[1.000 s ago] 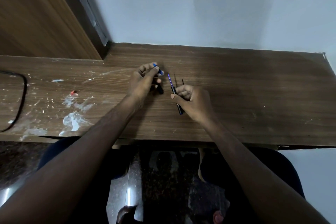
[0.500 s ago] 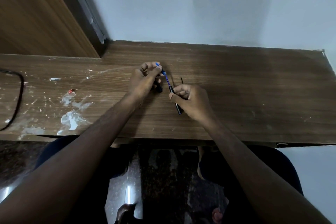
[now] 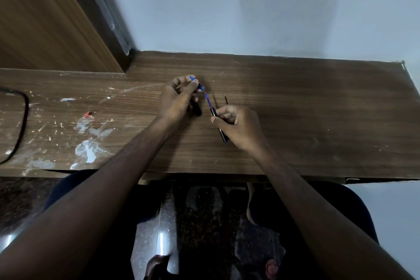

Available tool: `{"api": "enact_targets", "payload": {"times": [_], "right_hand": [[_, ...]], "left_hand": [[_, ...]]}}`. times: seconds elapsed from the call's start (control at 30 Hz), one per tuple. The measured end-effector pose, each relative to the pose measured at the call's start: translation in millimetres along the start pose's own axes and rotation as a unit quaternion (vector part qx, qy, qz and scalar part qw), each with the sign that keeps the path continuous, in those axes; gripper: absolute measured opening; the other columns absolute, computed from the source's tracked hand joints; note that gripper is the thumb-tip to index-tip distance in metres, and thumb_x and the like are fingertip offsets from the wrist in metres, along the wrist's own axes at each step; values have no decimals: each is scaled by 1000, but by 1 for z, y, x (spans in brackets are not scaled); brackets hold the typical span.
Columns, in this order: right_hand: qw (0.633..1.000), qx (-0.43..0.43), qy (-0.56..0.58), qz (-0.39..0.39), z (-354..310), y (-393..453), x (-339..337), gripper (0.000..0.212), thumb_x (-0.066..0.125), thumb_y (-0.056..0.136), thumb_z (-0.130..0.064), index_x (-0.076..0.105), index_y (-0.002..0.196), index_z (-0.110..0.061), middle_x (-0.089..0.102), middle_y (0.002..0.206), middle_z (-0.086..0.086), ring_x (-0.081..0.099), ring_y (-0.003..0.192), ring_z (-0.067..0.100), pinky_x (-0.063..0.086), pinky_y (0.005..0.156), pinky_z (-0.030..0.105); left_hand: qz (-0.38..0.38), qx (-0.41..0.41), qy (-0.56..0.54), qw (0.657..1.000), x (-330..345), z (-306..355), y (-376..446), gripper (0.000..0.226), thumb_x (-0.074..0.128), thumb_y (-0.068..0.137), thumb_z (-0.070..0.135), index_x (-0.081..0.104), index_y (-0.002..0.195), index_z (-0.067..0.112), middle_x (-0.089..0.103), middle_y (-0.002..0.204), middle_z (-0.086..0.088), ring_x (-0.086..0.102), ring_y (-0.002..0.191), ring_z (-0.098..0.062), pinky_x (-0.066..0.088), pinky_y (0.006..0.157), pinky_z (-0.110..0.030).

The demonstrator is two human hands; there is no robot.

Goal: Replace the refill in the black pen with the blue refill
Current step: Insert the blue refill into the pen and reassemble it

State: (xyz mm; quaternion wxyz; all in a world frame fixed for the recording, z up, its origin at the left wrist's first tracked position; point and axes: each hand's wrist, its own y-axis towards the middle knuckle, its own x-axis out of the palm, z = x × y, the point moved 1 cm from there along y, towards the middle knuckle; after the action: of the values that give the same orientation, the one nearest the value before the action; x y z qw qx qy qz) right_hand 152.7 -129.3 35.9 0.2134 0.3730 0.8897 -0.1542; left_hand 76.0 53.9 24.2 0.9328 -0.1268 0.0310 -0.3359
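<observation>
My right hand (image 3: pixel 238 125) grips the black pen barrel (image 3: pixel 221 135), which slants across the wooden table (image 3: pixel 318 109). A thin blue refill (image 3: pixel 208 101) sticks out of the barrel's upper end toward my left hand (image 3: pixel 177 100). That hand pinches a short blue piece (image 3: pixel 197 84) at the refill's far end. A black pen part (image 3: pixel 198 110) lies on the table just under my left hand, half hidden. A second thin dark refill (image 3: pixel 226 99) lies on the table behind my right hand, only its tip end showing.
A black cable loop (image 3: pixel 22 118) lies at the far left. White paint stains (image 3: pixel 87 151) and a small red scrap (image 3: pixel 88 115) mark the left part of the table. A wooden panel (image 3: pixel 45 18) and a grey wall (image 3: pixel 272 7) stand behind.
My left hand has brought the blue piece rightward from apart onto the far end of the refill. My right hand with the barrel has stayed almost still.
</observation>
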Motion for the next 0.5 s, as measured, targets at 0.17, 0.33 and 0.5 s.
{"api": "enact_targets", "payload": {"times": [0.17,0.33,0.5], "right_hand": [[1000,5,6,-3,1,1,0,20,83,93,-21,83,110,-10,82,91,6,81,84,20,66,73,30],[1000,2,2,-4,0,0,-2,21,83,94,-21,82,112,-10,82,92,4,81,85,17,66,73,27],[1000,-4,-6,-2,-2,-1,-2,23,83,94,-21,82,113,-9,78,87,-4,78,79,10,59,66,13]], "left_hand": [[-10,9,20,1000,2,-1,-2,10,73,99,30,71,108,28,82,88,4,65,58,-3,46,51,-21],[-16,15,45,999,2,1,-4,12,73,99,33,71,111,29,84,93,2,66,62,-5,47,51,-20],[9,7,38,999,1,3,-3,11,71,102,29,69,112,27,84,100,-2,66,63,-6,48,53,-21]]}}
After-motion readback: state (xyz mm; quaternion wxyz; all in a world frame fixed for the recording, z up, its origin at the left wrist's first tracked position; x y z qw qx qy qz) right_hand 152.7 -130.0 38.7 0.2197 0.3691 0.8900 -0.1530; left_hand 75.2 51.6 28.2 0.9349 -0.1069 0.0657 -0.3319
